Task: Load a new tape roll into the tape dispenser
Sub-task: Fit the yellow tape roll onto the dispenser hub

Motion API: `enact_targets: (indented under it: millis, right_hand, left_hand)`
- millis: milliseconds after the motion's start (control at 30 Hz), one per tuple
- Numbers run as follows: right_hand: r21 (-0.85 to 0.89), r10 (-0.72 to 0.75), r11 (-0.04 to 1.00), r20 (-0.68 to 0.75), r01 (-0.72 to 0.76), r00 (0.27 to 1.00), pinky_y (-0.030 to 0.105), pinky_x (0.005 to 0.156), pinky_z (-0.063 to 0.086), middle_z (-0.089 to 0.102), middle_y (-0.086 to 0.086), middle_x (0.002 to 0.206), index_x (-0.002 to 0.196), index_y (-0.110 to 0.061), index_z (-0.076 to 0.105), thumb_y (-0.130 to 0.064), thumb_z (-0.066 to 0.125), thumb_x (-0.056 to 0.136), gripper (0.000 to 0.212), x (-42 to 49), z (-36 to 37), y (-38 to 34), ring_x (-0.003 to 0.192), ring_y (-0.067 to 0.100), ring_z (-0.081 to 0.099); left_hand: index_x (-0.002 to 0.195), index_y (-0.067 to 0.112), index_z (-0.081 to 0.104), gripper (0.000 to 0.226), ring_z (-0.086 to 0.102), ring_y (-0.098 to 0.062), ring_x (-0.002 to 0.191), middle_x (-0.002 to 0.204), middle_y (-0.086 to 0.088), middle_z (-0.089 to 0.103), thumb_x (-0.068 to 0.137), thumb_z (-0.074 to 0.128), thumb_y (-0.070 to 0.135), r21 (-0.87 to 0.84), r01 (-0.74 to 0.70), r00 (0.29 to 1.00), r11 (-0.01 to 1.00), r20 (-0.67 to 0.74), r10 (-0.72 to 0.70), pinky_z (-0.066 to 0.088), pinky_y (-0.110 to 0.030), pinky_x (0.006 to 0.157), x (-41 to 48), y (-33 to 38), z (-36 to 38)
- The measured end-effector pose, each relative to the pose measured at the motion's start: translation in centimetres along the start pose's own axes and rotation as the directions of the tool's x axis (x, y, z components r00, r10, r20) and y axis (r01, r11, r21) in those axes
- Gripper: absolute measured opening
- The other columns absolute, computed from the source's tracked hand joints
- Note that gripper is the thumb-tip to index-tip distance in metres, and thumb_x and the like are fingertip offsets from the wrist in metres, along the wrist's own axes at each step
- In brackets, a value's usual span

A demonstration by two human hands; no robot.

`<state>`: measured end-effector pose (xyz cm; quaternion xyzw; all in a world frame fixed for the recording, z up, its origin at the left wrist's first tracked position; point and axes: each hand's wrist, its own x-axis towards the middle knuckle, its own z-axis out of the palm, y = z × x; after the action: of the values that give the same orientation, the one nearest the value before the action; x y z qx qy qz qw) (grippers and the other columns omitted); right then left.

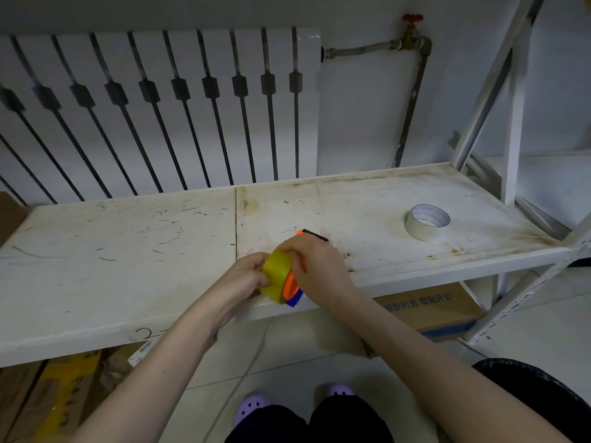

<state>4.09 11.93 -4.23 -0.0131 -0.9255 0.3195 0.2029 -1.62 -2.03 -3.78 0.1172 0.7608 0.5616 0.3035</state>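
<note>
Storeroom, scuffed metal shelving [128, 251], cardboard boxes [441, 310] beneath, radiator [160, 100]

Remote feed, head camera, dim light. Two arms come in from the lower edge. The left forearm [179, 356] and right forearm [412, 343] are uncovered along all that I can see, through the wrists to the left grip [246, 278] and right grip [316, 270].

Legs are in black trousers [348, 423] of plain dark cloth; I cannot make out seams or texture.

Feet are in lilac clog-type shoes with rounded toes. The left shoe [251, 407] shows small dark vent holes across the top. The right shoe [341, 390] is partly hidden behind the trouser leg, with only the toe cap showing.
</note>
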Motion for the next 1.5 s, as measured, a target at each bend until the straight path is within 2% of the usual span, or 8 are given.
enact_targets:
  millis: [233,333,500,700,867,1100,1267,1500]
  right_hand:
    - [-0.168,-0.333,0.932,-0.045,0.322,0.942,0.037,0.071,0.06,0.071,0.009,0.108,0.094,-0.01,0.072,-0.017,0.046,0.082,0.03,-2.7,1.3,0.1,0.094,0.028,0.069]
    - [-0.108,-0.218,0.972,-0.098,0.207,0.971,0.036,0.079,0.057,0.066,0.006,0.116,0.111,-0.011,0.067,-0.018,0.055,0.085,0.029,-2.2,1.1,0.3,0.102,0.024,0.063]
    - [-0.134,0.079,0.989,0.192,-0.054,0.978,0.033,0.092,0.045,0.053,0.004,0.134,0.135,-0.017,0.048,-0.041,0.057,0.087,0.054,1.0,-0.2,0.2,0.117,0.019,0.052]
    - [-0.155,0.051,0.987,0.091,-0.036,0.995,0.031,0.09,0.046,0.062,-0.003,0.129,0.124,-0.025,0.06,-0.042,0.055,0.09,0.039,1.1,0.3,0.4,0.115,0.017,0.057]
    - [-0.048,0.13,0.991,0.115,-0.125,0.985,0.034,0.091,0.05,0.065,-0.001,0.125,0.121,-0.025,0.062,-0.041,0.054,0.09,0.036,2.1,0.0,0.3,0.112,0.018,0.059]
    - [-0.284,0.042,0.955,0.413,0.084,0.91,0.042,0.097,0.046,0.041,-0.002,0.147,0.143,-0.025,0.032,-0.043,0.07,0.077,0.078,1.7,-2.1,0.7,0.129,0.021,0.043]
    - [-0.282,-0.022,0.948,0.404,0.147,0.914,0.038,0.096,0.044,0.042,0.0,0.146,0.146,-0.029,0.025,-0.046,0.073,0.074,0.088,1.1,-2.0,1.9,0.128,0.021,0.044]
    - [-0.249,0.08,0.968,0.402,0.025,0.912,0.041,0.094,0.047,0.045,0.001,0.137,0.142,-0.021,0.027,-0.056,0.081,0.056,0.107,0.8,-1.3,1.8,0.121,0.021,0.046]
  left_hand:
    - [0.097,0.003,0.057,0.035,0.057,-0.019,0.073,0.08,-0.01,0.056,0.076,0.036,-0.015,-0.057,-0.01,1.0,0.998,-0.015,0.01,0.049,-0.018,0.056,-0.2,0.1,0.4]
    - [0.092,0.006,0.058,0.031,0.058,-0.021,0.073,0.082,-0.013,0.057,0.076,0.037,-0.012,-0.041,-0.018,1.0,0.999,-0.022,0.017,0.051,-0.019,0.056,-0.2,0.2,0.5]
    - [0.087,0.009,0.057,0.027,0.053,-0.027,0.084,0.09,-0.015,0.054,0.077,0.039,-0.008,0.046,-0.007,0.999,0.999,-0.034,0.008,0.044,-0.037,0.078,0.1,0.6,0.7]
    - [0.107,0.007,0.058,0.038,0.059,-0.017,0.081,0.088,-0.009,0.062,0.075,0.048,-0.01,0.09,-0.096,0.995,0.991,0.007,0.096,0.05,-0.032,0.079,-0.3,-0.8,0.7]
    - [0.083,0.007,0.056,0.015,0.048,-0.014,0.069,0.076,-0.005,0.053,0.084,0.044,-0.001,-0.014,-0.097,0.983,0.995,-0.159,0.093,0.037,-0.024,0.063,0.2,-0.6,1.4]
    - [0.073,0.011,0.039,0.012,0.034,-0.022,0.077,0.079,-0.012,0.036,0.063,0.044,0.015,-0.19,-0.037,0.966,0.981,-0.26,-0.014,0.028,-0.03,0.062,0.6,-0.3,2.0]
    - [0.074,0.011,0.062,0.026,0.051,-0.021,0.072,0.073,-0.008,0.056,0.056,0.044,0.004,-0.169,-0.109,0.979,0.98,-0.191,0.076,0.043,-0.026,0.061,0.1,-2.1,1.8]
    - [0.074,0.008,0.05,0.019,0.039,-0.025,0.075,0.077,-0.013,0.042,0.058,0.047,0.018,-0.212,-0.132,0.972,0.968,-0.22,0.085,0.031,-0.036,0.064,0.3,-1.9,2.4]
